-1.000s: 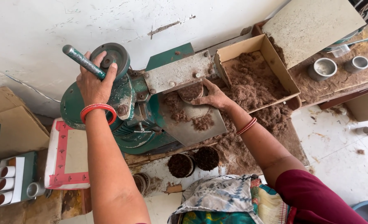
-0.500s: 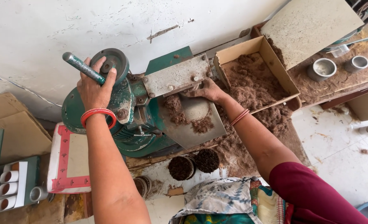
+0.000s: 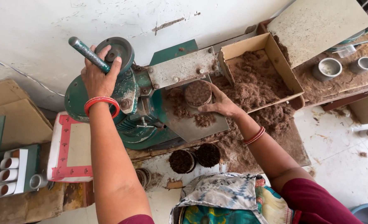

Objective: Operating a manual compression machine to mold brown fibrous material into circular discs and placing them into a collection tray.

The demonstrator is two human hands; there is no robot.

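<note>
Brown fibre cup (image 3: 197, 93) sits filled on press (image 3: 142, 103) plate; our right hand (image 3: 221, 105) fingers pinch its side. Left hand (image 3: 98, 76) fingers wrapped on lever (image 3: 88, 54). 2 filled cups (image 3: 194, 157) wait below; box (image 3: 258, 74) holds plenty fibre.

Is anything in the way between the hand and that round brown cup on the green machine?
No. The right hand already touches the round filled cup on the machine's metal tray. Only loose brown fibre lies beside it. The left hand grips the lever handle.
</note>
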